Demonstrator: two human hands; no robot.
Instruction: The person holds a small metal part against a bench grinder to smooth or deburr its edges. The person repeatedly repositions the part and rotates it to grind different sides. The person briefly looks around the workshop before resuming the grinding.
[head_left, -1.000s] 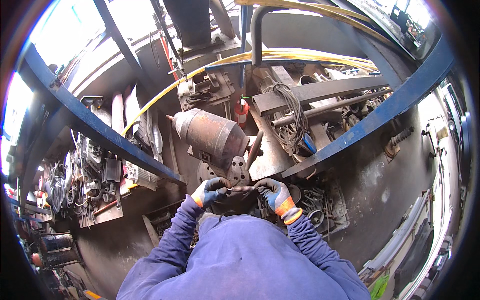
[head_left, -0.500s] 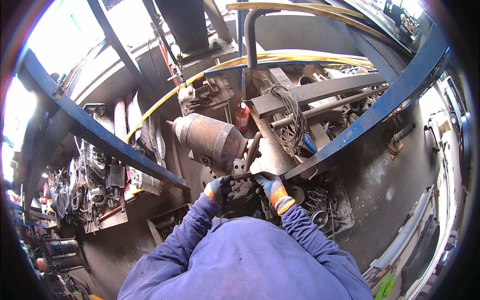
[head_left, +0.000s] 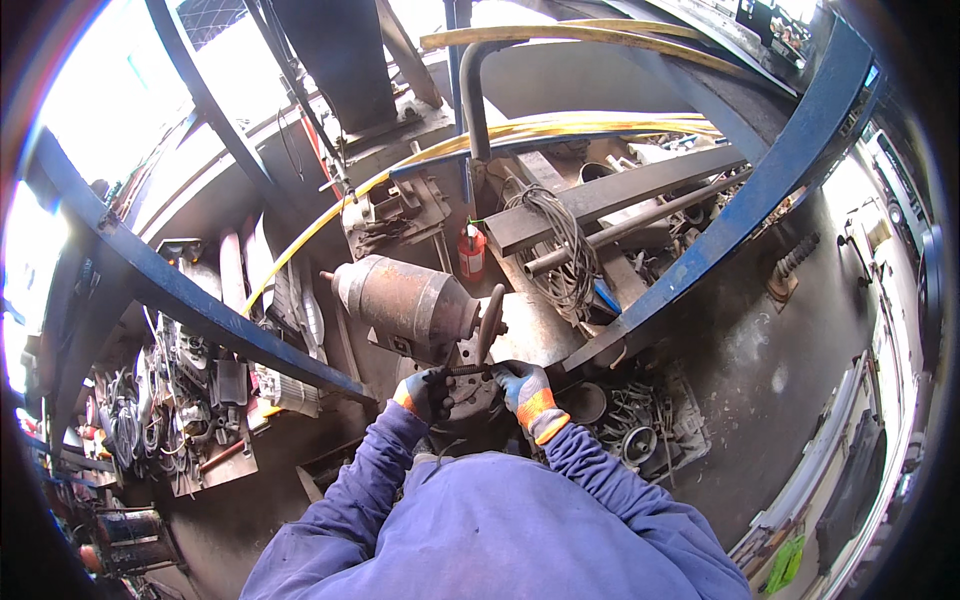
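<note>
In front of my chest, a short dark threaded rod [head_left: 468, 369] lies level between my two gloved hands. My left hand [head_left: 425, 393] has its fingers closed round the rod's left end. At the other end, my right hand [head_left: 524, 387] pinches the rod with thumb and fingers. Just beyond them sits a rusty cylindrical motor [head_left: 400, 305], with a thin worn wheel [head_left: 490, 323] on its right side, close above the rod. Gloved fingers cover both ends of the rod.
A blue steel frame [head_left: 690, 265] slants down on both sides. Cable coils [head_left: 565, 255] hang over a steel beam [head_left: 620, 200] behind. A red bottle-shaped container [head_left: 471, 252] stands past the motor. Metal parts fill a tray [head_left: 690, 425] at right; more scrap [head_left: 190, 400] lies left.
The whole view has shifted slightly, with the surroundings moving left in the picture. Both hands stay on the rod, which now sits a little lower and further left in view.
</note>
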